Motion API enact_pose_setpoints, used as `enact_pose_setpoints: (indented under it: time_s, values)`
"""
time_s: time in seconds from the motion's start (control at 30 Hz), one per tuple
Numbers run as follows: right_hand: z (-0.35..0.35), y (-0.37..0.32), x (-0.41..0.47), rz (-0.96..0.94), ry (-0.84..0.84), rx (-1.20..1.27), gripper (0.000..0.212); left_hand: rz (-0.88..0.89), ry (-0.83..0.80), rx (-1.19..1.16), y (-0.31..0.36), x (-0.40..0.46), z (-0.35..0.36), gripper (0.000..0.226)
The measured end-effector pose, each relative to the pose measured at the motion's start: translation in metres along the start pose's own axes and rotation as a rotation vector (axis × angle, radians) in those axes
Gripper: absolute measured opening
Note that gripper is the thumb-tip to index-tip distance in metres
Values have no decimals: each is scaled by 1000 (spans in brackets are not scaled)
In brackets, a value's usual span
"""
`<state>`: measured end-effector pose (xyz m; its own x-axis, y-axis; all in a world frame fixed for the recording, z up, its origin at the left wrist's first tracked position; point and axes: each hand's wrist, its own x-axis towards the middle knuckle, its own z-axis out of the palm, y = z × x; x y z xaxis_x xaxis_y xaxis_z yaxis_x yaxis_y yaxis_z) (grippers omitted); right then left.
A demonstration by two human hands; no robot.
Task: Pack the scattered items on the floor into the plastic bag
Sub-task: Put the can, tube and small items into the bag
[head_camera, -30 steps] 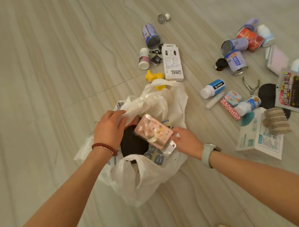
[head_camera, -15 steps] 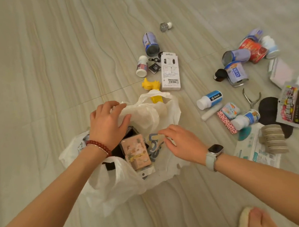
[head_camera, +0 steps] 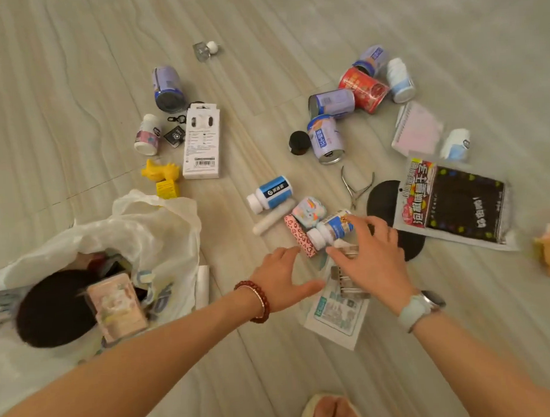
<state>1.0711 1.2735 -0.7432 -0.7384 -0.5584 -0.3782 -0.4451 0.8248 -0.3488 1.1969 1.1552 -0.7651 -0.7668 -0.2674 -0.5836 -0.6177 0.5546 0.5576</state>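
1. The plastic bag (head_camera: 161, 232) lay open at the lower left of the frame.
2. The white wipes packet (head_camera: 335, 316) lay at lower centre, its long axis running up-right.
3. Both hands hovered spread over the packet, gripping nothing: the right hand (head_camera: 370, 261) above its upper end, the left hand (head_camera: 280, 277) at its left edge.

Chinese print on the snack packet (head_camera: 456, 203) is too blurred to read

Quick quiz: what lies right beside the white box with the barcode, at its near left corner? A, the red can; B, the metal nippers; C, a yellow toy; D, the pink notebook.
C: the yellow toy lies on the floor at the near left corner of the white box; the other three lie far off to the right.
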Motion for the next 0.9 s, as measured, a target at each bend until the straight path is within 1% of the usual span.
enact_pose_setpoints:
  time_s: [0.1,0.13,0.23,0.3,0.33,0.4,0.5,0.57,0.6,0.63,0.7,0.77,0.8,0.87,0.9]
  values:
    - [5,21,-7,198,-69,388,65,-90,-145,-42,16,9,43,107]
    - [7,25,-9,231,-86,455,62,-101,-162,-68,18,10,53,112]
    - [8,33,-15,255,-39,567,43,-78,-94,-219,22,10,65,118]
    - [7,37,-16,262,-30,656,28,-29,-46,-238,25,6,61,117]
    - [7,39,-17,260,-51,694,22,-6,-36,-215,24,4,56,117]
    - [12,42,-18,246,-113,757,20,44,-35,-135,15,2,40,116]
    - [17,39,-23,238,-305,894,19,92,-103,33,-11,-4,10,112]
    - [21,36,-27,226,-434,885,24,104,-125,199,-24,-12,-3,107]
    - [23,34,-28,208,-454,861,23,105,-113,285,-27,-18,-5,108]
    - [25,30,-28,194,-439,827,20,93,-88,360,-28,-23,-3,112]
    - [28,21,-25,181,-350,756,10,50,-5,469,-26,-32,11,121]
    - [22,12,-22,149,-248,649,15,49,104,519,-24,-33,22,115]
    - [17,9,-20,131,-195,627,18,54,132,508,-24,-32,22,109]
    - [4,5,-17,109,-87,664,21,93,124,472,-24,-31,6,105]
    - [-3,2,-16,93,-40,698,20,122,109,476,-24,-34,-5,104]
